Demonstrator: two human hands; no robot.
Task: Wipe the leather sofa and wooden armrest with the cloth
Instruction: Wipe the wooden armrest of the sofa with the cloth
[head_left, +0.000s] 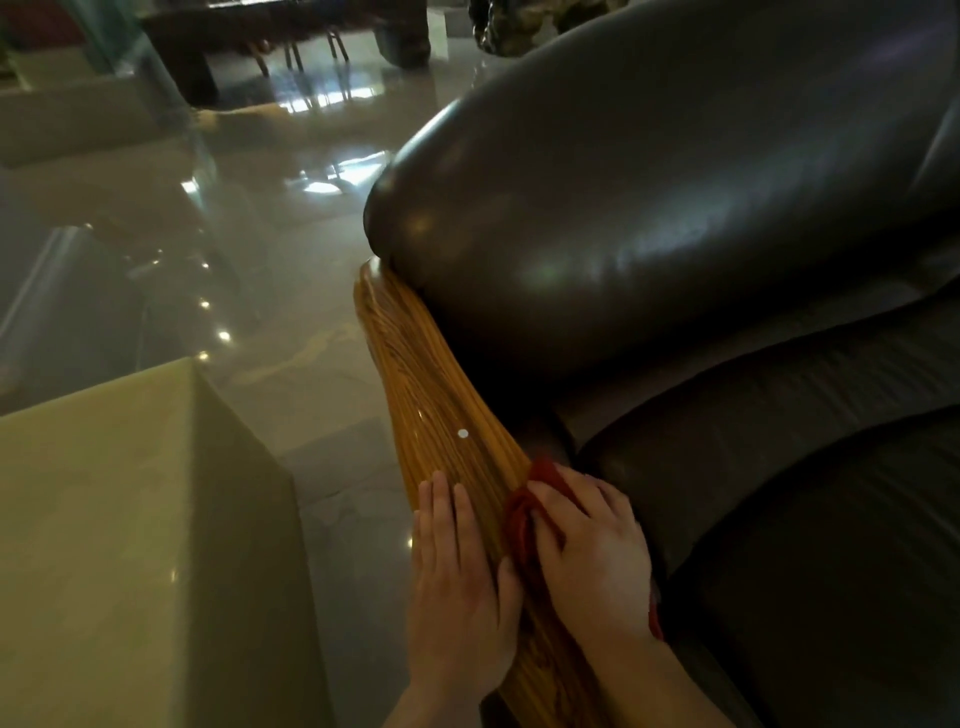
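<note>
Glossy floor (291, 291) behind; left hand (457, 577) flat on armrest (431, 395); right hand (592, 551) presses half-hidden cloth (519, 525).

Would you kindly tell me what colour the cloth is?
The cloth is red, seen in the head view under the right hand.

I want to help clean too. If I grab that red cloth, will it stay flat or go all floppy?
Probably floppy: the red cloth bunches into folds under the right hand, so it should droop when lifted. It looks thin, so likely light. On the shiny wooden armrest it would probably slide easily when pushed.
</note>
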